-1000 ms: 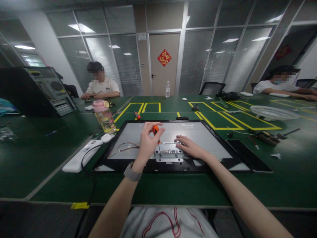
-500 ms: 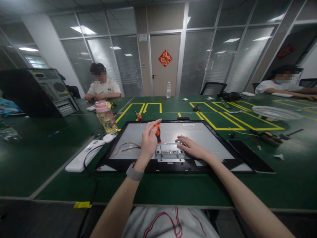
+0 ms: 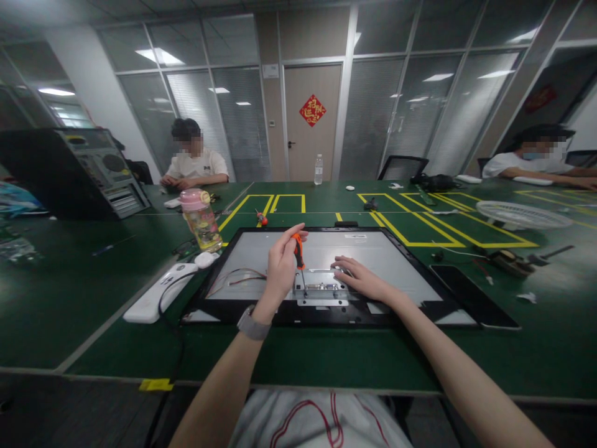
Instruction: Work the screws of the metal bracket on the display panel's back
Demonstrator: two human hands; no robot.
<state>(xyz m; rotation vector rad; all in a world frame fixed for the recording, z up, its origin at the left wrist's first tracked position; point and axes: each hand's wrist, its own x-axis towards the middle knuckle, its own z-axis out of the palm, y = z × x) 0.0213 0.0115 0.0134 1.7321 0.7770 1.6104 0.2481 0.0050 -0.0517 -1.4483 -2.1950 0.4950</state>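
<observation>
My left hand [image 3: 282,261] is closed around the orange and black handle of a screwdriver [image 3: 299,255]. The shaft points down, and its tip meets the left part of a metal bracket [image 3: 321,302] with connector ports. That bracket sits at the near edge of a flat display panel [image 3: 392,267], which lies with its grey metal back up inside a black frame. My right hand [image 3: 359,275] rests with fingers stretched out on the upper right of the bracket. Thin wires [image 3: 242,274] run across the panel left of my left hand.
Left of the panel lie a white power strip [image 3: 161,292] with a black cable and a pink-lidded bottle [image 3: 201,221]. A black phone-like slab [image 3: 471,295] touches the right side. Farther off are a computer tower [image 3: 69,174], a water bottle [image 3: 318,169] and two seated people.
The top of the screwdriver handle has tilted slightly, and the fingers of my left hand have curled a little over it. My right hand stays in place.
</observation>
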